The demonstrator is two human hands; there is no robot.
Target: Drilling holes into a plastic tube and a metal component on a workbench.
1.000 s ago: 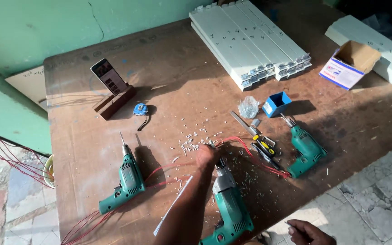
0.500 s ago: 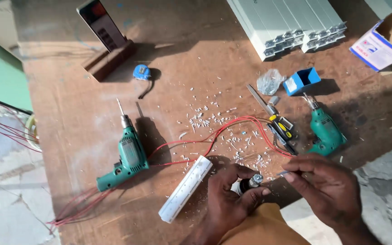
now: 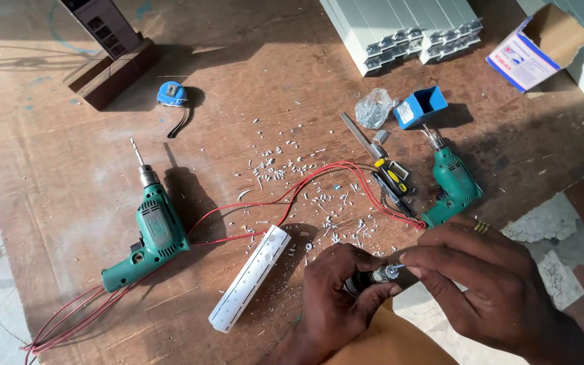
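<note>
My left hand (image 3: 338, 297) grips the metal chuck (image 3: 377, 276) of a drill whose body is hidden under my hands. My right hand (image 3: 481, 280) pinches a small thin bit at the chuck's tip with thumb and forefinger. Both hands hover at the near edge of the wooden table (image 3: 238, 81). A white perforated strip (image 3: 251, 277) lies just left of my left hand. A green drill (image 3: 151, 226) lies further left, and another green drill (image 3: 451, 182) lies just beyond my right hand. Red wires (image 3: 319, 179) run across the table between them.
White shavings (image 3: 285, 165) litter the middle. A yellow-handled screwdriver and a file (image 3: 380, 159), a blue box (image 3: 419, 107), a plastic bag (image 3: 374, 108), a blue tape measure (image 3: 170, 94), a phone on a wooden stand (image 3: 106, 40), stacked white profiles (image 3: 407, 30) and a carton (image 3: 532, 51) lie around.
The view has dropped closer to the table. My left hand lifted the drill off the table towards me, and my right hand came in and took hold at the chuck's tip.
</note>
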